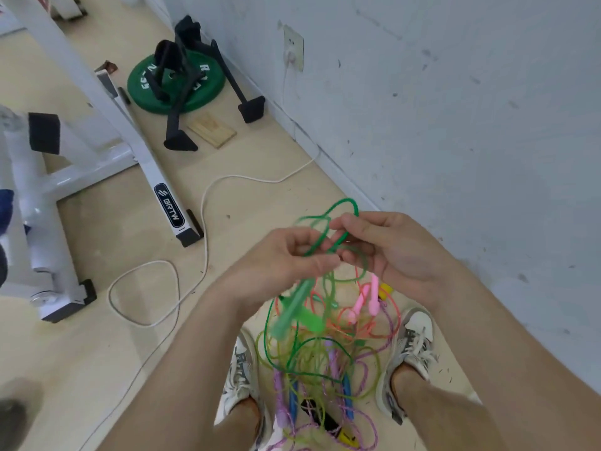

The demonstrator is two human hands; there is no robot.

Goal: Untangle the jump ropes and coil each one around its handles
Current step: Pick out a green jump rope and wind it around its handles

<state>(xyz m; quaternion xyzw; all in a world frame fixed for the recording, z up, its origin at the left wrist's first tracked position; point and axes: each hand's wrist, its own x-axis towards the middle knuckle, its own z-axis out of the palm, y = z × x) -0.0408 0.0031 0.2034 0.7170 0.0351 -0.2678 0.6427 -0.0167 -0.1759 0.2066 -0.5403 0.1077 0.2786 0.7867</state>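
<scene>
While a loop of the green rope [328, 229] is pinched between both hands above the floor, the left hand [286, 258] is seen with fingers curled narrowly around the cord and the right hand [390, 249] with fingertips closed on the same loop. Two green handles [297, 309], blurred, are hung just below the left hand. The tangled pile of ropes [328, 362] is seen near the shoes [411, 349], with pink handles [366, 301] at its far right.

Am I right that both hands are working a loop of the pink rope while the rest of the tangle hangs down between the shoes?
Not quite: in the head view the left hand and right hand work a loop of the green rope, not pink. The tangle does hang between the shoes.
</scene>
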